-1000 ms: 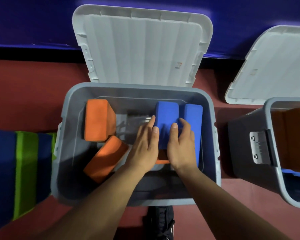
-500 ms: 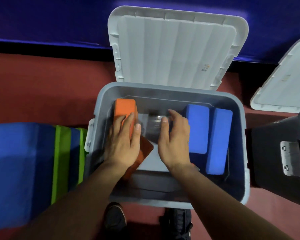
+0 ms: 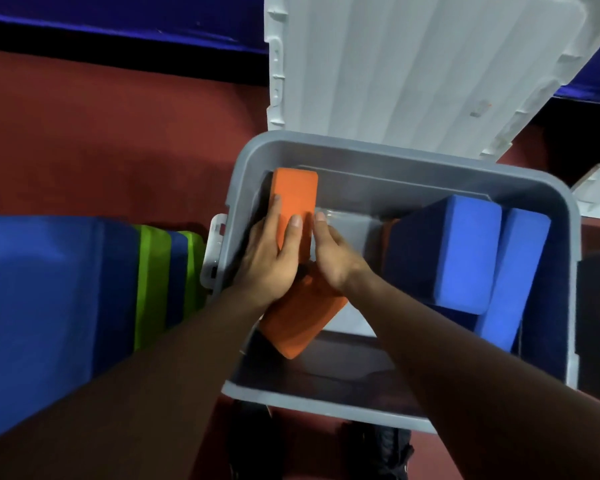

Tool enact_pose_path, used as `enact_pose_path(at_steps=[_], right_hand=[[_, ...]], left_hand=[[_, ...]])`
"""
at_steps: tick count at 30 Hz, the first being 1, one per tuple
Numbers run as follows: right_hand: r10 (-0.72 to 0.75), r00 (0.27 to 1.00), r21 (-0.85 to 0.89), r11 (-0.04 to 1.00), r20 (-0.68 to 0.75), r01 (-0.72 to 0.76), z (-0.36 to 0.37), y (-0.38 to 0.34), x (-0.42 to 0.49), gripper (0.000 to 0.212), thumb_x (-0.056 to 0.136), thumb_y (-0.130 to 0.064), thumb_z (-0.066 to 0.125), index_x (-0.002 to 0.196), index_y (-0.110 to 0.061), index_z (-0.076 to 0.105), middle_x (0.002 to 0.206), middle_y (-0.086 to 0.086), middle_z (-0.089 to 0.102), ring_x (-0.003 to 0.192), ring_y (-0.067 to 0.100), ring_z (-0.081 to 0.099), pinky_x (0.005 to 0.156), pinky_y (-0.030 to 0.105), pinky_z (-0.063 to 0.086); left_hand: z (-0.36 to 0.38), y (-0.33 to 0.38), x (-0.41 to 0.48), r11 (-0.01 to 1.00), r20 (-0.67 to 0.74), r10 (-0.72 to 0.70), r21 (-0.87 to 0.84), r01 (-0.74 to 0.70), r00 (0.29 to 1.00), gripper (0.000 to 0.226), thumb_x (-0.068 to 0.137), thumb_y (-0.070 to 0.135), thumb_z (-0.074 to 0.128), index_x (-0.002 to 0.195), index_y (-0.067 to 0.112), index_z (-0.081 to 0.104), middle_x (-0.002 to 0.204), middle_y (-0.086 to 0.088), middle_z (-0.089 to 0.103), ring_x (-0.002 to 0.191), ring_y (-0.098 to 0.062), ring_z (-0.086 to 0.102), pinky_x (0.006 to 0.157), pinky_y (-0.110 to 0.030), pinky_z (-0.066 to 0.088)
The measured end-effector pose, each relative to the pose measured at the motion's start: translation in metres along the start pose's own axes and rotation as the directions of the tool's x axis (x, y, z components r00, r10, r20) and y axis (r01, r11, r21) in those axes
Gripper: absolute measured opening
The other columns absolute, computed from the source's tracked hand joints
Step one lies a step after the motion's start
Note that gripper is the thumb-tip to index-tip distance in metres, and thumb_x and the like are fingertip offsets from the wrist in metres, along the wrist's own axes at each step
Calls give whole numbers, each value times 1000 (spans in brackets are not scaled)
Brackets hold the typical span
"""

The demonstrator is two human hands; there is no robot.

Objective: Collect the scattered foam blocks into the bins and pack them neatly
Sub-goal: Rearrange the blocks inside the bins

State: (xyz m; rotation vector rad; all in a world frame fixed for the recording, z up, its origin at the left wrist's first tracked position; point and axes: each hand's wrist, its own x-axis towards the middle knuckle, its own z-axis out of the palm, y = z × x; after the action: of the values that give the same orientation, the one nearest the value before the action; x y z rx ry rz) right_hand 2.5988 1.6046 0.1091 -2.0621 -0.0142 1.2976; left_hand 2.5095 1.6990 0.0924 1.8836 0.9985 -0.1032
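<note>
A: On the head camera, your left hand (image 3: 271,265) lies on the upright orange foam block (image 3: 297,192). Its fingers are straight and flat over the face, pressing rather than gripping.

B: Your right hand (image 3: 336,261) sits just beside it, fingers straight, fingertips against that block's right side. It grips nothing.

A: That block stands in the far left corner of your grey bin (image 3: 291,399), whose white lid (image 3: 413,64) is tipped open behind.

B: Under your wrists a second orange foam block (image 3: 298,323) lies tilted. Two blue foam blocks (image 3: 465,251) lean together at the bin's right side.

A: Outside the bin on your left, a stack of blue and green foam (image 3: 153,278) rests on the red floor (image 3: 118,150).
</note>
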Motion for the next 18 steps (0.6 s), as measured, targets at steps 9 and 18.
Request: enact_pose_path(at_steps=[9, 18], right_hand=[[-12, 998, 124, 992, -58, 19, 3, 13, -17, 68, 99, -72, 20, 153, -37, 40, 155, -4, 47, 144, 18, 41, 115, 26, 24], [76, 972, 222, 975, -224, -25, 10, 48, -42, 61, 105, -59, 22, 153, -27, 42, 158, 4, 42, 147, 23, 35, 122, 40, 25]], left_hand=[[3, 3, 11, 998, 39, 12, -69, -9, 999, 72, 91, 67, 21, 159, 43, 16, 167, 4, 19, 152, -12, 18, 118, -26, 10], [9, -12, -34, 993, -41, -64, -105, 60, 997, 82, 91, 64, 22, 162, 27, 6, 170, -1, 5, 153, -12, 14, 114, -18, 8]])
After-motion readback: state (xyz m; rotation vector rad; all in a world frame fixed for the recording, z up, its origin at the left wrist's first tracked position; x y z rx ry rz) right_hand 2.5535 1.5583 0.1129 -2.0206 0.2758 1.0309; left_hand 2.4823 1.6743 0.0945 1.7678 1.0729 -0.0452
